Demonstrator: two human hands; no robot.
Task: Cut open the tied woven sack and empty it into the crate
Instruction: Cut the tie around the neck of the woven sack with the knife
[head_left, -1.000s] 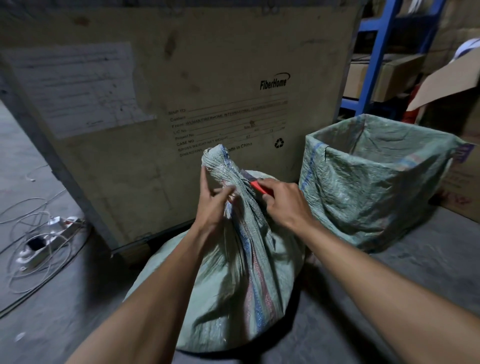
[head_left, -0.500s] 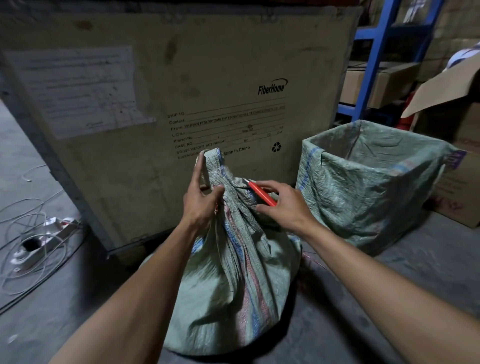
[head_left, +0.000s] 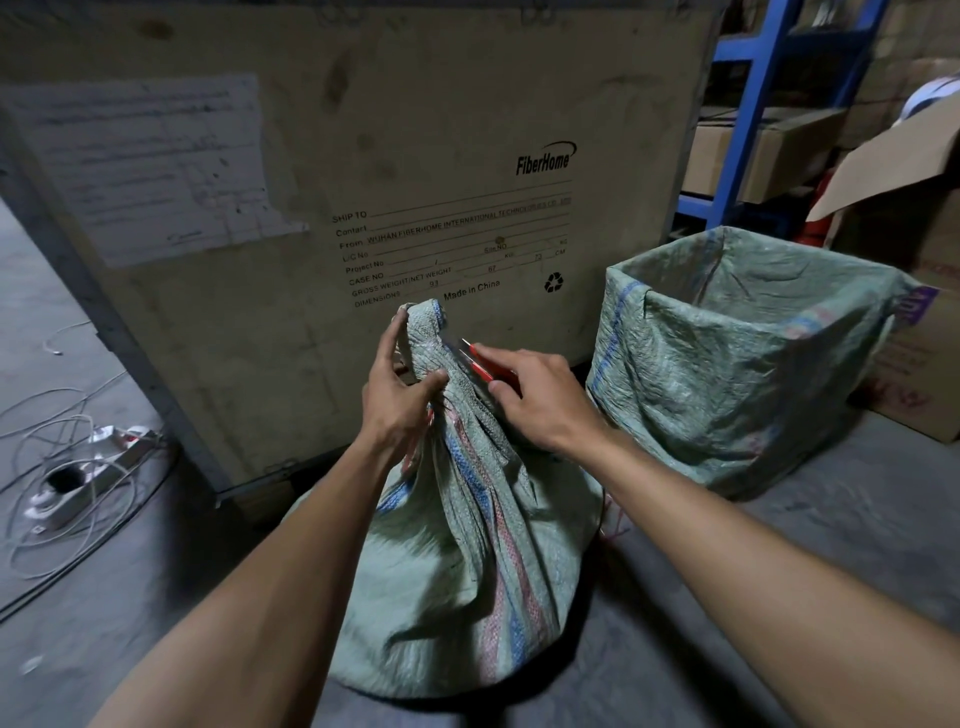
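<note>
Your left hand (head_left: 400, 400): forearm extended forward, fingers pointing up, thumb pinched across against them in a closed grip on bunched fabric. Your right hand (head_left: 540, 402): just beside the left, palm down, fingers curled shut round a slim red tool (head_left: 485, 366) whose tip points toward the left hand's fingertips. Both arms bare, converging ahead of you.

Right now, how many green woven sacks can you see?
2. A tied sack sits on the floor between the hands; an open sack stands to its right, lining something boxy. More may be hidden.
</note>
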